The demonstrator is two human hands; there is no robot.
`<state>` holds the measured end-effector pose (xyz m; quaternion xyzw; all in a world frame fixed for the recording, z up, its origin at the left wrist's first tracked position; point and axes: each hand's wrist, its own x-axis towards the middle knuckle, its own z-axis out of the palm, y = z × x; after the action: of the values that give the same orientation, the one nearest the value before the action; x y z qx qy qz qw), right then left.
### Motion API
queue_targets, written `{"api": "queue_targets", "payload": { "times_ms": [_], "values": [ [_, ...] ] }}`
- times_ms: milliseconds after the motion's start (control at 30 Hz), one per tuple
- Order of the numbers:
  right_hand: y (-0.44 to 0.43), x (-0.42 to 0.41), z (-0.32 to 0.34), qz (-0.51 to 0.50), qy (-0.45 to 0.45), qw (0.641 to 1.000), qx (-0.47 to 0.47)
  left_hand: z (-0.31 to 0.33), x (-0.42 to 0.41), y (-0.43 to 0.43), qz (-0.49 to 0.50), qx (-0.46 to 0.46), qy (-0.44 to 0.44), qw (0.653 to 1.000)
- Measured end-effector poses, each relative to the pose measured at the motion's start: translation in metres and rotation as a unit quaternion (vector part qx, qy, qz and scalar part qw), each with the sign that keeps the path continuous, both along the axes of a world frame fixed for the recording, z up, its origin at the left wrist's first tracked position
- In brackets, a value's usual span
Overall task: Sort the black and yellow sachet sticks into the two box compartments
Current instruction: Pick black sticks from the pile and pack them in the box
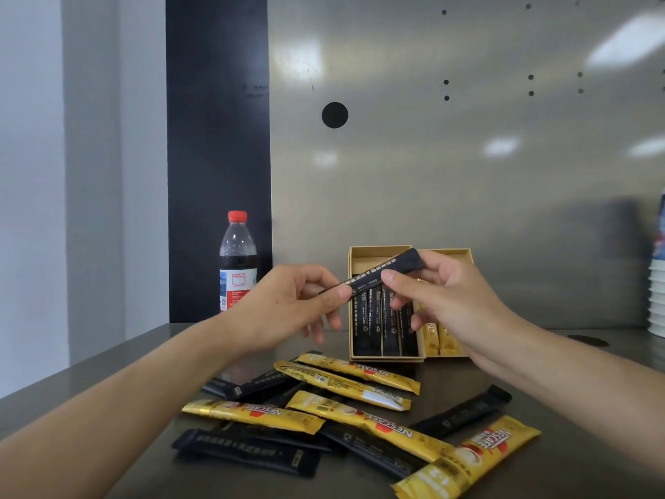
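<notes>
A tan cardboard box [378, 251] with two compartments stands on the counter. Several black sticks [381, 325] lie in its left compartment and yellow sticks [437, 336] in its right one. Just above the box, both hands hold one black sachet stick [370, 277]: my left hand [291, 304] pinches its lower left end, my right hand [442, 300] grips its upper right end. Loose yellow sachets [363, 412] and black sachets [248, 450] lie mixed in a pile on the counter in front of the box.
A cola bottle [237, 261] with a red cap stands left of the box, against a dark pillar. A metal wall rises right behind the box. A stack of paper cups [657, 297] sits at the far right edge. The counter's left edge runs diagonally at the lower left.
</notes>
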<state>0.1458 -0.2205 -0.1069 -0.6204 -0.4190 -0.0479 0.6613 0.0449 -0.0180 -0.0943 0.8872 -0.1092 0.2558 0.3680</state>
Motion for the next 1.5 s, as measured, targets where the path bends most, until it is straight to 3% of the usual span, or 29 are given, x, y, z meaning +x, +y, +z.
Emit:
{"api": "queue_targets", "payload": {
  "times_ms": [400, 533, 700, 867, 1300, 1500],
  "values": [
    [0.004, -0.001, -0.001, 0.01, 0.019, 0.999, 0.026, -0.01, 0.002, -0.009, -0.003, 0.007, 0.055, 0.998],
    [-0.002, 0.007, 0.002, -0.086, -0.02, 0.996, 0.013, -0.01, 0.003, -0.003, 0.077, 0.055, 0.022, 0.995],
    [0.0, 0.02, -0.006, -0.224, -0.186, 0.948, -0.126, -0.019, 0.007, 0.004, 0.137, 0.137, 0.043, 0.98],
    [0.013, 0.026, -0.011, -0.268, -0.278, 0.901, -0.196, -0.026, 0.012, 0.001, 0.142, 0.203, 0.055, 0.967],
    [0.018, 0.02, -0.018, -0.314, -0.412, 0.813, -0.267, -0.03, 0.015, -0.001, 0.147, 0.239, 0.036, 0.959],
    [0.018, 0.025, -0.02, -0.308, -0.412, 0.808, -0.288, -0.031, 0.015, -0.004, 0.14, 0.246, 0.036, 0.959]
  ]
}}
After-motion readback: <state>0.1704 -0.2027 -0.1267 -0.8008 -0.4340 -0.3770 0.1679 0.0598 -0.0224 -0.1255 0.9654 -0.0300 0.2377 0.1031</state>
